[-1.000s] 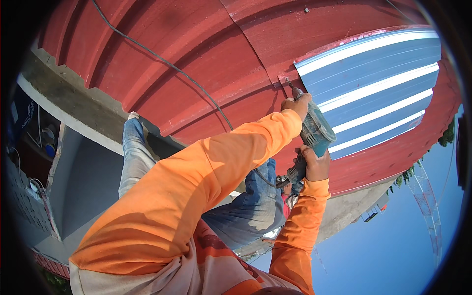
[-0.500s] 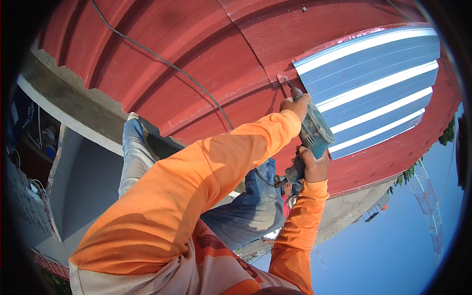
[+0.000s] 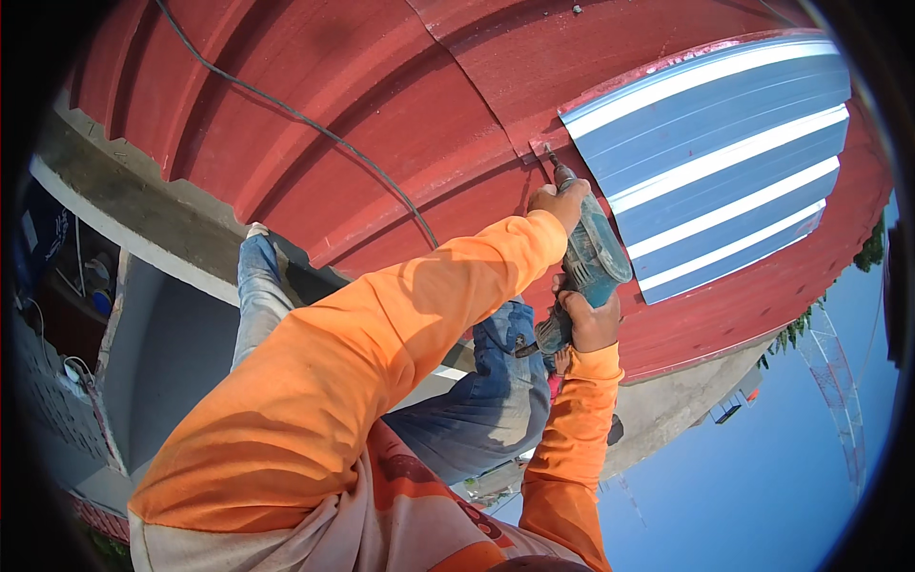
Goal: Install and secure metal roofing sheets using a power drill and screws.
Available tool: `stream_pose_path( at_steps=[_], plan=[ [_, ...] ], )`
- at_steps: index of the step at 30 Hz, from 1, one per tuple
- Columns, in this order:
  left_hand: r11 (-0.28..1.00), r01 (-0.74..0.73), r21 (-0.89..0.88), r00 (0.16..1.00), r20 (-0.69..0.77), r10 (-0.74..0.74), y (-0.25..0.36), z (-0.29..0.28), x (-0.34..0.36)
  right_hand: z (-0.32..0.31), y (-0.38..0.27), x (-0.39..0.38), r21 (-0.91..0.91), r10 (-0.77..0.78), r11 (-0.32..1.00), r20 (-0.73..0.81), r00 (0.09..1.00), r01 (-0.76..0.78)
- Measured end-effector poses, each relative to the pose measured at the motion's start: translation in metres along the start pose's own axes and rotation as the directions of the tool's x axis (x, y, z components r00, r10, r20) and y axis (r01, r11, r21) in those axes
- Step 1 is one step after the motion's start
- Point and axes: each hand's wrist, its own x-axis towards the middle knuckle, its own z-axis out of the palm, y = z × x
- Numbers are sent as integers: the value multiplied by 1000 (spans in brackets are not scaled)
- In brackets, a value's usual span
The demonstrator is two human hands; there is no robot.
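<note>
A teal power drill [image 3: 593,250] is held in both my hands over the red corrugated roof sheets [image 3: 343,124]. My left hand [image 3: 562,202] wraps round its front, just behind the chuck. Round the rear handle closes my right hand [image 3: 593,319]. The drill's tip points up and slightly left, at the red sheet close to a seam and beside the left corner of a blue-grey metal panel [image 3: 705,162]. Whether the tip touches the sheet I cannot tell. Part of the drill's grip and trigger are hidden by my right hand.
A dark cable [image 3: 315,124] runs across the red sheets toward my left sleeve. At left, a concrete ledge [image 3: 133,210] borders the roof edge, with a lower space below it. My jeans-clad legs [image 3: 477,410] straddle the edge. A lattice tower [image 3: 834,391] stands far right.
Both hands and the drill have shifted slightly left in the picture. The view has shifted a little too, and both hands keep their hold.
</note>
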Motion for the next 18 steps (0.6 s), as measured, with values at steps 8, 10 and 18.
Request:
stream_pose_path(
  at_steps=[8, 10, 18],
  plan=[
    [1000, -28, -7, 999, -15, 28, 1, -7, 1, 2, 22, 2, 35, -55, 998, -3, 999, 55],
    [998, -3, -70, 1000, 17, 4, 5, -11, -2, 9, 21, 0, 63, -36, 997, -3, 999, 36],
    [994, -14, -110, 999, 37, 18, 2, -16, 0, 15, 32, 0, -100, -183, 980, -93, 979, 174]
  ],
)
